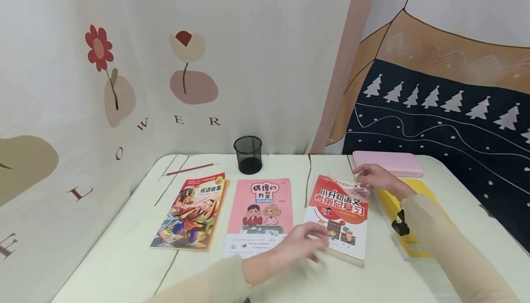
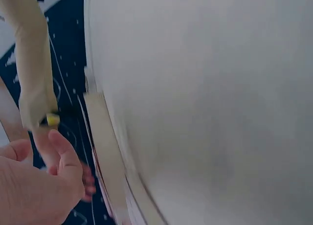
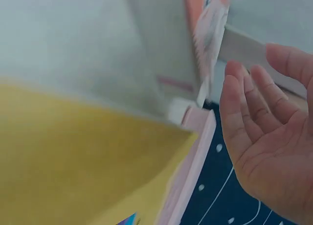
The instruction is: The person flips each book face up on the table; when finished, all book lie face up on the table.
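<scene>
A red-and-white book [image 1: 340, 213] with Chinese lettering lies face up on the table. Close by its lower-left edge is my left hand [image 1: 299, 244], slightly blurred, fingers loosely bent and gripping nothing. My right hand [image 1: 377, 179] hovers around the book's upper-right corner; whether it touches the cover I cannot tell. In the right wrist view the right hand [image 3: 274, 127] shows an open palm with relaxed fingers. The left wrist view shows the left hand [image 2: 44, 186] with thumb and finger apart. A pink book [image 1: 261, 213] lies left of the red-and-white one, partly behind the left forearm.
A colourful storybook [image 1: 192, 218] lies at the left, below a red pencil [image 1: 192, 169]. At the back stands a black mesh pen holder [image 1: 249, 155]. Under the right forearm is a yellow book [image 1: 387, 204], with a pink notebook-like item [image 1: 387, 161] behind it. Printed curtains border the table.
</scene>
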The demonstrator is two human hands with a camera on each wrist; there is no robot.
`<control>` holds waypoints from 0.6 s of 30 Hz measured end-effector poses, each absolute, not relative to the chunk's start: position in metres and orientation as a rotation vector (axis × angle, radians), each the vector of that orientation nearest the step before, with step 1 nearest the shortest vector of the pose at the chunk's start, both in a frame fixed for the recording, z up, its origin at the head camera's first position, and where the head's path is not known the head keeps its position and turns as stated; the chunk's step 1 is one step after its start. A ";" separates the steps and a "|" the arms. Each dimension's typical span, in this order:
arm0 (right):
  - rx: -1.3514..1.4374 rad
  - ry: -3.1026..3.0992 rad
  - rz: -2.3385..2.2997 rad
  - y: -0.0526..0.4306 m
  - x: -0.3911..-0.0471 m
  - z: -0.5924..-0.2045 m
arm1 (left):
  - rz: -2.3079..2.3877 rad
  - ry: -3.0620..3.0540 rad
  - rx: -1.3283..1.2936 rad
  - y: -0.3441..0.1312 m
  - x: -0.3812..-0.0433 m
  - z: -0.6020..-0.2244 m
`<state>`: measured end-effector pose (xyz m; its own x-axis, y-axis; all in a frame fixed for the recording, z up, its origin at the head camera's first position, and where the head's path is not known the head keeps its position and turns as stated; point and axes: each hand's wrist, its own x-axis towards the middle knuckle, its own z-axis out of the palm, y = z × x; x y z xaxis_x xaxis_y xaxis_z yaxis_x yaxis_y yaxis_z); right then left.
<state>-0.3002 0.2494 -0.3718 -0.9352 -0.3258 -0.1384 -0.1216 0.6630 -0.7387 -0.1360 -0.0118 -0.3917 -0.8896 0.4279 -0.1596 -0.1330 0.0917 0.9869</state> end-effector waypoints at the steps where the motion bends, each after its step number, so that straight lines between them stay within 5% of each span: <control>1: -0.332 2.631 -1.124 0.252 -0.298 -0.373 | 1.823 2.038 0.305 -0.016 -0.141 -0.391; 18: -0.211 2.509 -1.156 0.271 -0.284 -0.392 | 1.558 2.377 0.254 -0.053 -0.177 -0.405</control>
